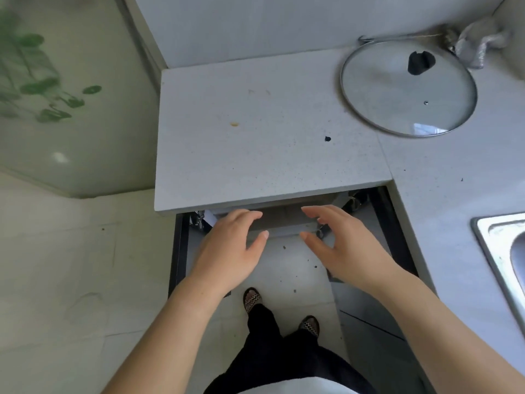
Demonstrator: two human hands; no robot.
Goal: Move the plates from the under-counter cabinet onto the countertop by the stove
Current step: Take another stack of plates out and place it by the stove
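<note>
Both of my hands reach down in front of the grey countertop (270, 132), below its front edge, toward the open under-counter cabinet (287, 216). My left hand (230, 248) and my right hand (341, 245) face each other, palms inward, fingers straight and relaxed, holding nothing. The cabinet doors (179, 251) stand swung open on both sides. No plates show; the countertop hides the cabinet's inside.
A glass pot lid (407, 86) with a black knob lies on the countertop at the back right. A steel sink (502, 257) sits at the right edge. A frosted glass door (71, 95) stands left. My feet in sandals (252, 300) are on the tiled floor.
</note>
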